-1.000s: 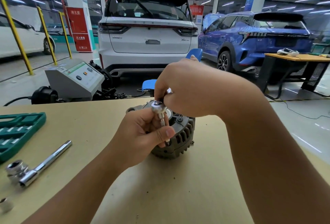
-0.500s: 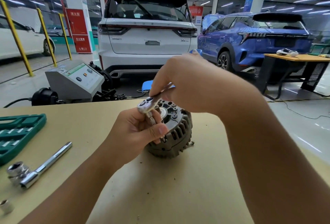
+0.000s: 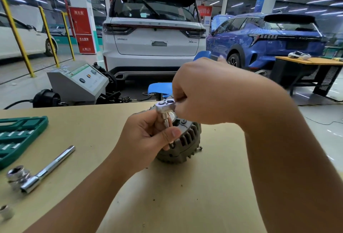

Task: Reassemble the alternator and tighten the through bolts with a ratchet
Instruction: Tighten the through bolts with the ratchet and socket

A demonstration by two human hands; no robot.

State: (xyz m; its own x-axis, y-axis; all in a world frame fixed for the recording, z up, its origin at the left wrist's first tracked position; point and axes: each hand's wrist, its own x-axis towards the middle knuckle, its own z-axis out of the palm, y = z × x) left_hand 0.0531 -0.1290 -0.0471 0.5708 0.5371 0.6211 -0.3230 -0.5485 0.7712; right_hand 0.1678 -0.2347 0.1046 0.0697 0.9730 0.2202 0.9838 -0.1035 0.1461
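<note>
A person's right hand (image 3: 206,91) grips the ratchet (image 3: 165,105) while the left hand (image 3: 146,138) pinches its extension (image 3: 165,121) against the alternator (image 3: 182,141) beneath them, tightening a through bolt; next likely another handle swing.

**One head-worn wide-angle view, looking forward and down**

The single camera sits on the person's head, close above the tan wooden surface (image 3: 185,205). It faces forward and slightly down, so both forearms reach in from the bottom edge. The wide lens also takes in the workshop beyond: a white SUV's rear (image 3: 154,38) straight ahead, a blue SUV (image 3: 269,41) to the right.
</note>
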